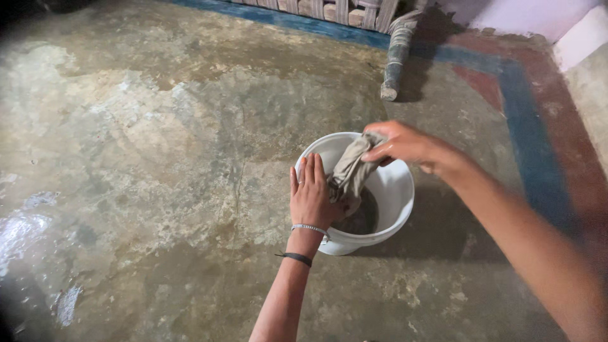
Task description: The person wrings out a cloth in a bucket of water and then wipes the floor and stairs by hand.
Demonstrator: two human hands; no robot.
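A white plastic bucket (396,190) stands on the wet concrete floor and holds dark dirty water. Over it hangs a wet grey-beige cloth (350,170), stretched between both hands. My right hand (405,144) pinches the cloth's upper end above the bucket's far rim. My left hand (310,196), with a ring, a silver bracelet and a black band on the wrist, grips the lower part of the cloth at the bucket's near left rim. The cloth's bottom end reaches down toward the water.
The concrete floor (158,158) is blotchy and damp, with shiny wet patches at the left. A rolled, worn bundle (398,57) leans at the back by a wooden slatted frame. A blue and red painted border runs along the back and right.
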